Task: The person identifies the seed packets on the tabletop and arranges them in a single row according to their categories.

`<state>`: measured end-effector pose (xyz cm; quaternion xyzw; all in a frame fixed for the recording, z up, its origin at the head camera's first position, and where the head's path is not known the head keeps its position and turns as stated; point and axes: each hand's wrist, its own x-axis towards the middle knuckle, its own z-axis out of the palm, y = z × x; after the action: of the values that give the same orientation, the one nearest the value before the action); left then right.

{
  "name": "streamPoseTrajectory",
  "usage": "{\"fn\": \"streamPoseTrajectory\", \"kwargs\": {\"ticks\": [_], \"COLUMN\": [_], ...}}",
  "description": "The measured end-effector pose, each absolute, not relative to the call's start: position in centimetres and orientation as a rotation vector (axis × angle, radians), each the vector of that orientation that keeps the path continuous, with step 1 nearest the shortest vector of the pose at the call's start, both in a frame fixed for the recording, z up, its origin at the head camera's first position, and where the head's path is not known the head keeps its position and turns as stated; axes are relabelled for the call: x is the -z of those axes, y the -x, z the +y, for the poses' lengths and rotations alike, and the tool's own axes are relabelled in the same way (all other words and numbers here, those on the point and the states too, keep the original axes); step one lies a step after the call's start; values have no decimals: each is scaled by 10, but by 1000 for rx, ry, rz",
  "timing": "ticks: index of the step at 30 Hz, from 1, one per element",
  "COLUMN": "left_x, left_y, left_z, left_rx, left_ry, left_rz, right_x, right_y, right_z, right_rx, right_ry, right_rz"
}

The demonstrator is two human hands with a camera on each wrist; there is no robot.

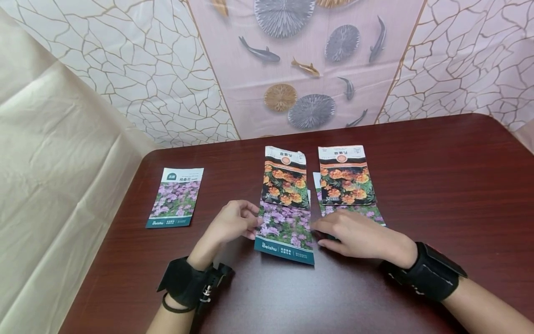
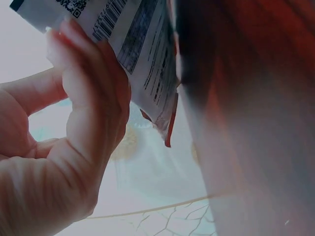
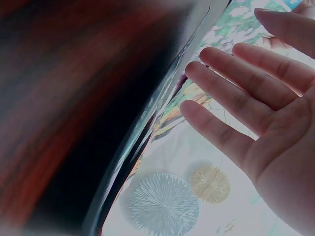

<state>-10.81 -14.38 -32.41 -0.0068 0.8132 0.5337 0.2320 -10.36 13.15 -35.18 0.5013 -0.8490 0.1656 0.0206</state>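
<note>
Apply a light pinch to the left edge of the purple packet [image 1: 285, 225] with the left hand [image 1: 233, 221], whose fingers are curled against it. Use the right hand [image 1: 359, 233], fingers nearly straight and gripping nothing, as a guide at the right edge; firm contact cannot be confirmed. Avoid further tilt, which could slide the orange packet [image 1: 285, 181]. Location: the purple packet is between the hands; the orange packet overlaps its far part, beyond both.

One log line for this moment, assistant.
left hand: touching middle purple packet; right hand: at its right; orange packets: atop middle and right purple packets; left purple packet: apart
</note>
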Motion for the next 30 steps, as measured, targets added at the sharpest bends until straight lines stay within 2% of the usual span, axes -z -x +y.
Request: {"fn": "streamPoseTrajectory", "kwargs": {"ticks": [17,30], "left_x": [295,280], "left_y": [92,79], "left_z": [-149,-153], "left_rx": [-1313,-1019], "left_ry": [-54,-310], "left_rz": [2518,2980], "right_x": [350,349], "right_y": [105,107], "right_z": [133,134], "right_rx": [-487,-510], "right_ry": [-1507,-1486], "right_rz": [-2650,-2661]}}
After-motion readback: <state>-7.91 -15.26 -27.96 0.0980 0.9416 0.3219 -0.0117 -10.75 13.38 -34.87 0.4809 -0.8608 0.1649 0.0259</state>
